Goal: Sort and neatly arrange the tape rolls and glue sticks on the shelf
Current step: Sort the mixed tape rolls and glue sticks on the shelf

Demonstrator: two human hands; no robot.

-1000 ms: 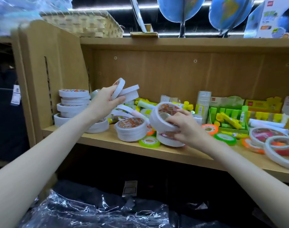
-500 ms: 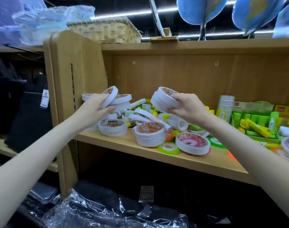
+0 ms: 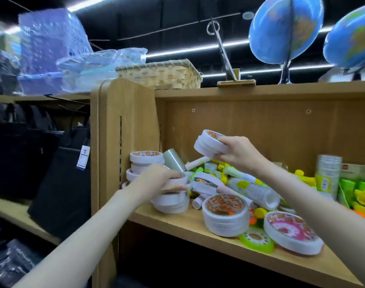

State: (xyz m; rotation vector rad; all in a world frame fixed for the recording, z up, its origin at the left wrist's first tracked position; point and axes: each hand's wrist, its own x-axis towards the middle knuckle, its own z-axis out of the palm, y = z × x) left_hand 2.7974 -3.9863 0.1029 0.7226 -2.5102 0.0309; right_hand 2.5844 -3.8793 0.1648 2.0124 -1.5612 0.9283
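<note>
White tape rolls and yellow-green glue sticks [image 3: 235,173] lie jumbled on the wooden shelf [image 3: 190,227]. My right hand [image 3: 234,151] grips a small stack of white tape rolls [image 3: 208,143] in the air above the pile. Lower down, my left hand [image 3: 161,181] grips a white tape roll [image 3: 182,179] on top of a stack of rolls [image 3: 171,201] near the shelf's left side. A taller stack of white rolls [image 3: 145,163] stands behind it against the side panel. Another stack [image 3: 225,215] and a wide pink-labelled roll [image 3: 291,233] sit near the front edge.
A green tape ring [image 3: 256,239] lies at the shelf's front edge. A green box of glue sticks [image 3: 358,190] fills the right. Above the shelf stand a wicker basket [image 3: 161,73] and two globes [image 3: 285,32]. Black bags [image 3: 59,183] hang at the left.
The view swung left and down. My right hand lifted its tape stack higher. My left hand lowered its rolls from beside the back stack onto the front-left stack.
</note>
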